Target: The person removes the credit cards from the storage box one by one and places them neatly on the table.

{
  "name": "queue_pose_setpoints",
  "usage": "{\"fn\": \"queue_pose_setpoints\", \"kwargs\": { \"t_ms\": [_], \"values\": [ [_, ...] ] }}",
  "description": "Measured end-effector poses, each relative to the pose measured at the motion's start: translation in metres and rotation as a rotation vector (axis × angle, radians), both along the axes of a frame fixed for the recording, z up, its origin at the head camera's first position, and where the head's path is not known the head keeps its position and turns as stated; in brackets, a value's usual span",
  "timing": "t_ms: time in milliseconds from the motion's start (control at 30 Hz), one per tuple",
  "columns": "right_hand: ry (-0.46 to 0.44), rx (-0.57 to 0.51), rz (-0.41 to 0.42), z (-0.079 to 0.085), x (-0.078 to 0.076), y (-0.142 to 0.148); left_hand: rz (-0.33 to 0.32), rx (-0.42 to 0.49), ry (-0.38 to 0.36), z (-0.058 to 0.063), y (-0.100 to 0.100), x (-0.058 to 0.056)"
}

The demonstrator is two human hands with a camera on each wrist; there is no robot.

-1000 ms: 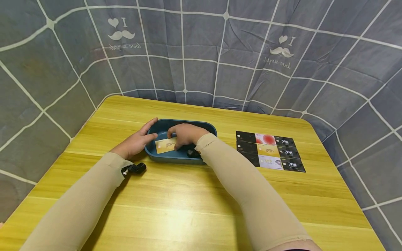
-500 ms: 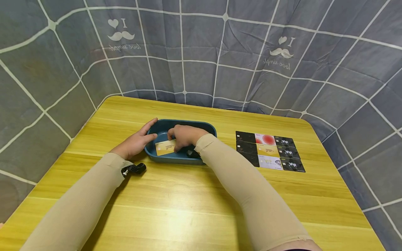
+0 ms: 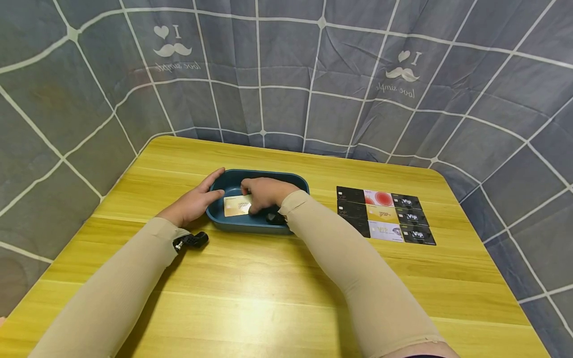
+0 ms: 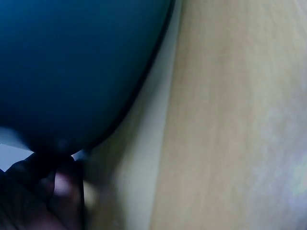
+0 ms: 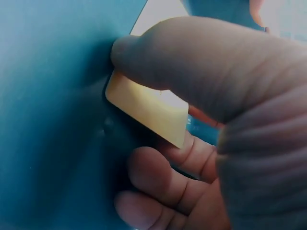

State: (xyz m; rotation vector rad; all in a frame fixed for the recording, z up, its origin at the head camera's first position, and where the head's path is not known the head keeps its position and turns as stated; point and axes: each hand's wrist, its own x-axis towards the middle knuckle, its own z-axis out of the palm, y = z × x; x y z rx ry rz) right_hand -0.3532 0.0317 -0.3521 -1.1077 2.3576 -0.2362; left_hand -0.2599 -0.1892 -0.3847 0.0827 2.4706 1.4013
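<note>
A blue rectangular plastic box stands on the table. My left hand holds its left end, thumb over the rim and fingers along the outside; the left wrist view shows only dark, blurred fingers against the box. Inside the box, my right hand pinches a gold plastic card. In the right wrist view the thumb lies across the card, with other fingers curled underneath and near the box floor. The right hand and forearm hide the box's right part.
Right of the box, several cards lie edge to edge in rows: black VIP cards, a red-and-white card, a gold card and a silver card. Behind the wooden table hangs a grey checked curtain.
The gold card in my right hand tilts a little and shifts slightly right, now catching more glare. My left hand stays at the box's left end. The laid-out cards are unmoved.
</note>
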Motion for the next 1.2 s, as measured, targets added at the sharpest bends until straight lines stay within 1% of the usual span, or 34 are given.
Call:
{"fn": "queue_pose_setpoints", "kwargs": {
  "t_ms": [367,567,733,900,1067,1200],
  "values": [
    [-0.022,-0.003,0.001,-0.0029,-0.002,-0.0017,0.002,-0.023,-0.004,0.001,0.0006,0.0015],
    [-0.046,-0.023,0.002,-0.0036,-0.0033,-0.0014,-0.001,-0.008,-0.005,0.001,0.0011,0.002],
    [-0.038,-0.026,0.001,-0.0014,-0.0029,-0.0008,-0.005,0.003,-0.005,-0.0001,0.0012,0.0016],
    [-0.041,-0.051,0.023,-0.0006,-0.0048,-0.0008,-0.015,0.004,-0.005,0.0007,0.0009,0.002],
    [-0.092,-0.111,0.022,0.0021,-0.0073,0.0012,-0.021,0.013,-0.009,0.0012,0.0001,0.002],
    [-0.159,-0.148,-0.017,0.0058,-0.0095,0.004,-0.014,0.016,-0.01,0.0007,0.0,0.0017]
  ]
}}
